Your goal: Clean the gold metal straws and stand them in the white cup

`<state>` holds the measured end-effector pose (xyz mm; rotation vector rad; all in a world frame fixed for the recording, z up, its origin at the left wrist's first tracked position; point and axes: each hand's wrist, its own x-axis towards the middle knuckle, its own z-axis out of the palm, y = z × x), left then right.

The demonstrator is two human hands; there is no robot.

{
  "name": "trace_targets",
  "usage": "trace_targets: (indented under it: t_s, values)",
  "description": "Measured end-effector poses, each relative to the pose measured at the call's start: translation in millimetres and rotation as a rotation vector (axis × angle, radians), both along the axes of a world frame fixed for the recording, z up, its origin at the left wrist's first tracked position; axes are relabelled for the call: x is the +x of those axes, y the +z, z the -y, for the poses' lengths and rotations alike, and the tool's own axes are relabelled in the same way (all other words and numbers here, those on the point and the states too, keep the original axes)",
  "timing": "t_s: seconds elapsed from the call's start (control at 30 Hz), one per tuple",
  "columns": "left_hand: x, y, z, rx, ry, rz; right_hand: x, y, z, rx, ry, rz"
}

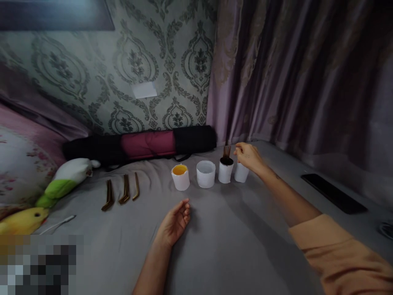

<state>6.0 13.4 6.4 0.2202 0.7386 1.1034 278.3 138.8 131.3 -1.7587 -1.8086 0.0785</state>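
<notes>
Several white cups stand in a row on the grey bed sheet. The leftmost cup holds something yellow. The second cup looks hollow and white inside. The third cup is dark inside and has thin dark sticks standing in it. My right hand reaches over the fourth cup, fingers curled close to the sticks; whether it pinches one is unclear. My left hand rests on the sheet in front of the cups, fingers loosely curled, holding nothing.
Three bent golden straws lie left of the cups. A black and maroon roll lies along the wall. A green and white plush toy and a yellow one sit far left. A black phone lies right.
</notes>
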Motion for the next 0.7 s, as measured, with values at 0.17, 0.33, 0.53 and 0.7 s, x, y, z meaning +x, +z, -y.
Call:
trace_targets:
  t_s: [0.17,0.33,0.53,0.7]
  values:
    - [0,1.9,1,0.023,0.009,-0.002,3,0.4,9,0.043,0.014,-0.043]
    - [-1,0.5,2,0.056,-0.004,0.002,4,-1.4,22,0.090,0.015,-0.090]
    - [-2,-2.6,3,0.066,-0.017,0.005,5,-3.4,35,0.116,0.012,-0.116]
    - [-2,-2.0,3,0.076,-0.017,-0.010,7,-6.8,43,0.132,0.017,-0.110]
